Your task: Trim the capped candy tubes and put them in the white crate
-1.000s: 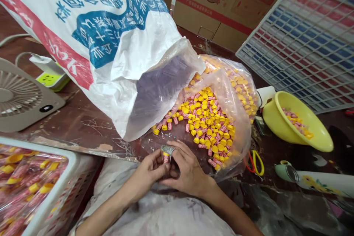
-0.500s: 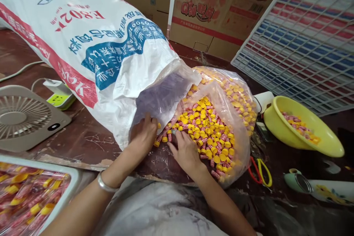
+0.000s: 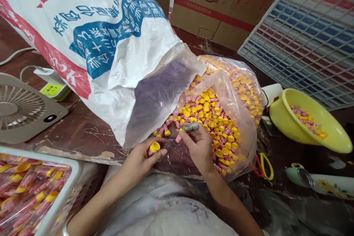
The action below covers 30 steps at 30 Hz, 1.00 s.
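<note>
My left hand (image 3: 139,158) is closed around a small red-patterned tube with a yellow top (image 3: 155,146), held upright near the table's front edge. Just to its right, my right hand (image 3: 199,146) pinches a small red-and-white tube with a yellow cap (image 3: 178,138). A grey wrap (image 3: 190,127) covers one finger of that hand. Behind and beside it, a clear plastic bag (image 3: 243,147) lies open, full of the same yellow-capped little tubes (image 3: 210,118). The open mouth of a large white woven sack (image 3: 155,48) lies behind my left hand, with several tubes at its lower edge.
At lower left stands a white crate (image 3: 73,166) of larger yellow-topped pieces. A fan (image 3: 55,114) and a power socket (image 3: 52,90) are on the left. On the right are a yellow bowl (image 3: 290,125), scissors (image 3: 267,167), a flask (image 3: 332,188) and a wire rack (image 3: 304,37). Cardboard boxes (image 3: 210,14) stand behind.
My left hand has come out of the sack mouth toward me and now shows a yellow-topped tube. My right hand has lifted slightly with a small tube in its fingers. The view has shifted a little.
</note>
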Each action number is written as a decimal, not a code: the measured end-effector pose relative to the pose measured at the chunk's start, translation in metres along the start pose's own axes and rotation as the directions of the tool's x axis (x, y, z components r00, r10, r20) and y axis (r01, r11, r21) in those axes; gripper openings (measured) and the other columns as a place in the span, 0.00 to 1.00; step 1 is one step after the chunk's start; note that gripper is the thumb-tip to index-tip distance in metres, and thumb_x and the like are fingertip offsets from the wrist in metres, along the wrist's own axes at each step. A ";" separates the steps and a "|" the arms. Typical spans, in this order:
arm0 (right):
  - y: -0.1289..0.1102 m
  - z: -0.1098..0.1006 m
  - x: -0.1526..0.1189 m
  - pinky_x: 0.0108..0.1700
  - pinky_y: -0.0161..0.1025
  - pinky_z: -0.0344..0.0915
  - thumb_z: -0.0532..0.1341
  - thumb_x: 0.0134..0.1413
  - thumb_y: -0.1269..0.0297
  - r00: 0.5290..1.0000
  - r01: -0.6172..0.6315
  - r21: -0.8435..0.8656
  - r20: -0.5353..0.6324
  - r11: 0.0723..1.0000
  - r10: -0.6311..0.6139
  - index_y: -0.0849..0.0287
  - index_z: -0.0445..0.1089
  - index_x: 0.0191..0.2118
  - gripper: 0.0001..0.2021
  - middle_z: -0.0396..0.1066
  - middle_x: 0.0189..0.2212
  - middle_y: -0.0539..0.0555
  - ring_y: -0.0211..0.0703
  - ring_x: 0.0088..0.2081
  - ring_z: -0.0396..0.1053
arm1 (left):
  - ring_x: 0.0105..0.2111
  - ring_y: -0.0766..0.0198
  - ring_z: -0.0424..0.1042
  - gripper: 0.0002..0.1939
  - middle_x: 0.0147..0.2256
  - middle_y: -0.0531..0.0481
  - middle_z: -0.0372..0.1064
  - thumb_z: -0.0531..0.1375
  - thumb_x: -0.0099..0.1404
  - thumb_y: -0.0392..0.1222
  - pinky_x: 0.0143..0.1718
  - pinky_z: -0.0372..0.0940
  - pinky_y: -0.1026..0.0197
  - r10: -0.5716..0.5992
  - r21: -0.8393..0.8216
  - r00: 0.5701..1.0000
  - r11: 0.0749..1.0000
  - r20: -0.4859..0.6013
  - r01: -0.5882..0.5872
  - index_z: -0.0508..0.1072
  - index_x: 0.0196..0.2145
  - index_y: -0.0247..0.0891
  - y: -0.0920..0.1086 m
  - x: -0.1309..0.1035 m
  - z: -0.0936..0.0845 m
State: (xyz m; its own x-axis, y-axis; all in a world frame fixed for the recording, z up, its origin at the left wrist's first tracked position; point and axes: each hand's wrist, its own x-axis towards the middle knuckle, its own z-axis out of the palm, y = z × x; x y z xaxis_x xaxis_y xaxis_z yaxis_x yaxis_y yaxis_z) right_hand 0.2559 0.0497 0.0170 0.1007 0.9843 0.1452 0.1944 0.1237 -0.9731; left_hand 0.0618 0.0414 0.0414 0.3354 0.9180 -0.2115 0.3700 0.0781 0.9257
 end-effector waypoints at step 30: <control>0.002 -0.011 -0.001 0.44 0.46 0.72 0.67 0.59 0.60 0.955 0.286 -0.639 0.255 0.714 -0.155 0.58 0.66 0.43 0.12 0.72 0.38 0.57 0.52 0.42 0.73 | 0.41 0.50 0.71 0.12 0.39 0.42 0.72 0.55 0.62 0.30 0.41 0.64 0.55 0.175 0.670 0.967 0.742 -0.187 -0.004 0.70 0.44 0.37 0.010 0.022 -0.020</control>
State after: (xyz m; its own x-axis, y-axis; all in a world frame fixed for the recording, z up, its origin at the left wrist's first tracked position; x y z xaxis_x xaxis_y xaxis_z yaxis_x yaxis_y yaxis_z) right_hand 0.2671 0.0474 0.0166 -0.1823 0.9526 0.2437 0.7908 0.2894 -0.5393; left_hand 0.0555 0.0701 0.0519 0.2266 0.9738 0.0164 0.8539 -0.2067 0.4777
